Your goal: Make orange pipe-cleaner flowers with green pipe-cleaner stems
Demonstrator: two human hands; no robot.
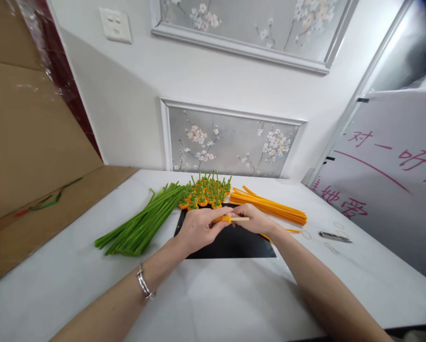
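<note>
Over a black mat point(230, 244), my two hands meet. My left hand point(198, 228) is closed around a thin wooden stick point(241, 219) with a fuzzy orange pipe cleaner point(222, 219) wound about it. The stick's bare end points right. My right hand point(250, 217) is closed, its fingertips pinched at the pipe cleaner beside the stick; the exact grip is partly hidden. Orange strands point(293, 231) show below and right of that wrist, and I cannot tell whether they join the wound piece. Just behind the hands stand many small orange pumpkins point(205, 192) with green stems.
Green pipe cleaners point(141, 223) lie in a bundle at left, orange ones point(269, 206) at right. Metal snips point(336, 237) and several rubber bands point(306, 234) rest on the white table point(227, 294). Cardboard point(38, 142) borders the left, a whiteboard point(387, 156) the right, a wall the back.
</note>
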